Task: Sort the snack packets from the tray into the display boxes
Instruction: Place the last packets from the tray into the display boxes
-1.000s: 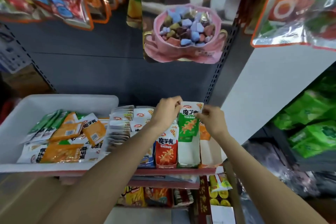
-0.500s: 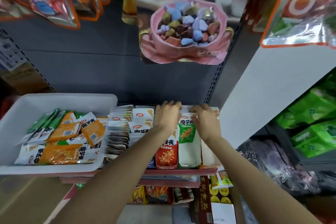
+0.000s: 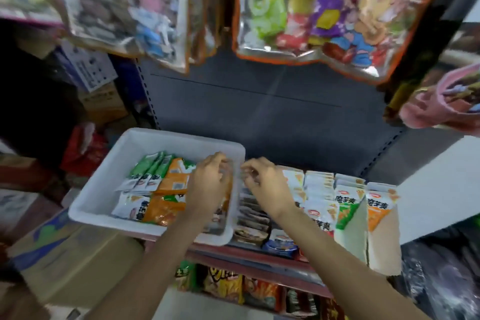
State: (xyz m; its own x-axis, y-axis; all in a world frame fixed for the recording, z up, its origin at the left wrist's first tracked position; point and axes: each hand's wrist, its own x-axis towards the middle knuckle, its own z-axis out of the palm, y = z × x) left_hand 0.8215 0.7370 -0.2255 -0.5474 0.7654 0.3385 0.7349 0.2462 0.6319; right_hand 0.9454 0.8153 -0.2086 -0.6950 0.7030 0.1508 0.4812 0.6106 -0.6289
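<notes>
Left hand (image 3: 209,184) hovers over the white tray (image 3: 104,189), fingers curled; too blurry to tell whether they grip anything. Right hand (image 3: 267,184), at its 3 o'clock, same story, over the display boxes (image 3: 348,215).

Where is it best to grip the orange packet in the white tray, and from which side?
Probably from above, pinching the orange packet by its left edge: it lies flat, overlapping others, and the left hand hovers over its right end.
</notes>
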